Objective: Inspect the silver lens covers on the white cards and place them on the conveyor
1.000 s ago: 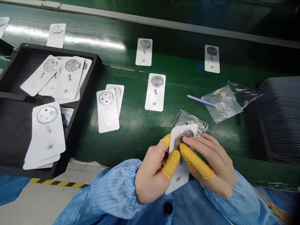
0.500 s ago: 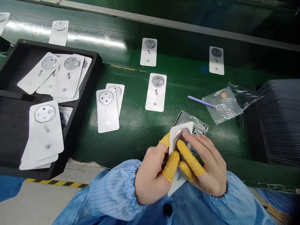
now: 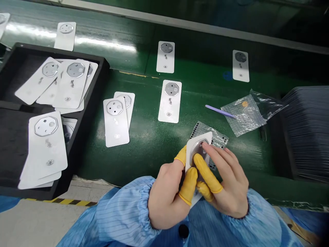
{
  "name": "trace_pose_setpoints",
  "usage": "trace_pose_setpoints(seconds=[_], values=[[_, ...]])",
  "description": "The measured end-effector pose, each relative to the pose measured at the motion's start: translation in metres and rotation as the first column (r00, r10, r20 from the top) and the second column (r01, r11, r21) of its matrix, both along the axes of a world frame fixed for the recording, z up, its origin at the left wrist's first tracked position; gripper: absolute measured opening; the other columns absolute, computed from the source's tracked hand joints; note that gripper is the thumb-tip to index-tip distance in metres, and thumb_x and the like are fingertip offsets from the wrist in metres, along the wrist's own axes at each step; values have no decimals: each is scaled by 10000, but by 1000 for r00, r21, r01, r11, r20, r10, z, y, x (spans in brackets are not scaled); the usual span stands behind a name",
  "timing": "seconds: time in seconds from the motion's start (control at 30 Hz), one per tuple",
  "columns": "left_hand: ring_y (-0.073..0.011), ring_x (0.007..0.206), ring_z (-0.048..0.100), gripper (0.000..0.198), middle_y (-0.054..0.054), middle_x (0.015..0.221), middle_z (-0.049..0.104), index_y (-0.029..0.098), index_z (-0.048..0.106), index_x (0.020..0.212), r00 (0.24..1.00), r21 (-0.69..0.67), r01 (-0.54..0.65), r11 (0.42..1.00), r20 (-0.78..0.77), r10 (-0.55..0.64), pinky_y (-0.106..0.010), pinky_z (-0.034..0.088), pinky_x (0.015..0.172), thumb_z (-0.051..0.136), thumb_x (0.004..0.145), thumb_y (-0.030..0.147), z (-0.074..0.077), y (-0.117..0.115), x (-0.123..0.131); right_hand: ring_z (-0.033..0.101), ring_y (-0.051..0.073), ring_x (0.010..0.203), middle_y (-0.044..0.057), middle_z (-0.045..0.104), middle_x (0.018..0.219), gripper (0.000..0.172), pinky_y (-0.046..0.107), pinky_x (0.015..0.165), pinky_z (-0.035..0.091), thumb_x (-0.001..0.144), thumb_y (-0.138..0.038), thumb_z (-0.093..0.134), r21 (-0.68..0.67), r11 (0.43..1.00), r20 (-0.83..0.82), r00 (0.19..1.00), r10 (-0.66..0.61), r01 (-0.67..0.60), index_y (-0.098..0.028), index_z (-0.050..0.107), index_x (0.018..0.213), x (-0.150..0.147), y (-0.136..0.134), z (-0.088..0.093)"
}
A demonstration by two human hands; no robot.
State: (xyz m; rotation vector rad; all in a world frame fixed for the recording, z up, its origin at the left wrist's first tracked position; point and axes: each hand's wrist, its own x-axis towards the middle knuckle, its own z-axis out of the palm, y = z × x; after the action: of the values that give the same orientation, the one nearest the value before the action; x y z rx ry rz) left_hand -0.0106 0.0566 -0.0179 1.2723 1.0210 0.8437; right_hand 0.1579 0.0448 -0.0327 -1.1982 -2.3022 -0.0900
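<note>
A white phone back cover (image 3: 196, 145) with an octagonal metal camera ring stands tilted between both my hands near the front edge of the green belt. My left hand (image 3: 168, 192), with yellow finger cots on thumb and forefinger, grips its left edge. My right hand (image 3: 226, 185), also in yellow cots, lies over the cover with fingertips pressing on the camera ring. Under the cover lies a clear bag with black dots (image 3: 213, 135).
More white covers lie on the green belt (image 3: 154, 137): a pair (image 3: 117, 120), one at centre (image 3: 169, 101), others farther back. A black tray (image 3: 84, 113) at left holds several covers. Purple tweezers (image 3: 218, 110), a bubble bag (image 3: 244, 115) and a dark stack (image 3: 305, 130) sit right.
My right hand has slid inward over the cover, fingers curling closer to the camera ring. The cover has tipped a little more upright. The belt's covers drifted slightly.
</note>
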Motion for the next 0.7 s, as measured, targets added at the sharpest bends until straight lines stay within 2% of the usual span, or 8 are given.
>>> trace_pose_setpoints(seconds=[0.1, 0.23, 0.33, 0.43, 0.5, 0.57, 0.63, 0.7], values=[[-173, 627, 548, 227, -59, 793, 637, 184, 581, 1106, 998, -12, -54, 998, -15, 54, -286, 453, 574, 504, 912, 273, -7, -2, 1, 391, 370, 1323, 207, 311, 1500, 516, 564, 1001, 446, 938, -343, 423, -81, 997, 30, 1000, -1, 4, -67, 421, 1374, -5, -3, -7], [-179, 624, 571, 258, -50, 760, 638, 192, 592, 1105, 996, -139, -75, 987, 37, 81, -288, 472, 581, 570, 883, 321, -21, -3, 3, 312, 376, 1368, 208, 248, 1523, 635, 560, 1037, 428, 932, -392, 426, -208, 975, -76, 995, 58, -73, -49, 292, 1448, -5, -1, -21], [-178, 650, 603, 318, -53, 791, 669, 190, 574, 1177, 985, -216, -44, 975, 156, 79, -283, 487, 612, 561, 891, 328, -25, 2, 5, 328, 356, 1363, 164, 242, 1533, 615, 569, 1051, 412, 917, -344, 468, -220, 968, -193, 978, 75, -118, -109, 293, 1457, -1, 3, -27], [-165, 722, 638, 334, -54, 882, 697, 203, 562, 1216, 939, -247, -21, 969, 328, 104, -257, 504, 663, 566, 894, 289, -21, 9, 6, 382, 328, 1338, 139, 334, 1494, 621, 557, 1073, 399, 877, -221, 525, -242, 959, -354, 934, 56, -149, -136, 308, 1453, 2, 6, -25], [-151, 732, 653, 336, -49, 912, 709, 222, 568, 1219, 888, -270, 12, 963, 446, 114, -232, 513, 657, 583, 886, 258, -15, 13, 5, 412, 317, 1325, 115, 393, 1463, 639, 543, 1079, 405, 837, -137, 562, -253, 964, -498, 865, -58, -80, -164, 346, 1438, 0, 6, -21], [-130, 686, 654, 302, -38, 869, 719, 226, 615, 1169, 844, -287, 38, 957, 522, 123, -205, 516, 623, 611, 868, 240, -10, 15, 6, 451, 309, 1302, 89, 428, 1447, 659, 514, 1041, 464, 797, -70, 597, -290, 957, -633, 746, -204, 16, -214, 401, 1409, -5, 4, -17], [-103, 622, 633, 212, -23, 780, 717, 210, 684, 1055, 832, -294, 24, 956, 536, 144, -173, 508, 587, 639, 848, 230, -6, 16, 7, 503, 302, 1263, 83, 454, 1435, 660, 472, 968, 537, 778, -36, 618, -351, 936, -711, 638, -296, 43, -237, 442, 1382, -10, 2, -14], [-77, 575, 603, 128, -11, 701, 703, 191, 730, 936, 847, -290, -16, 957, 505, 167, -144, 495, 566, 644, 846, 223, -4, 17, 8, 552, 290, 1214, 86, 487, 1412, 640, 439, 915, 576, 779, -18, 616, -377, 926, -748, 585, -315, 17, -238, 471, 1362, -15, 1, -13]])
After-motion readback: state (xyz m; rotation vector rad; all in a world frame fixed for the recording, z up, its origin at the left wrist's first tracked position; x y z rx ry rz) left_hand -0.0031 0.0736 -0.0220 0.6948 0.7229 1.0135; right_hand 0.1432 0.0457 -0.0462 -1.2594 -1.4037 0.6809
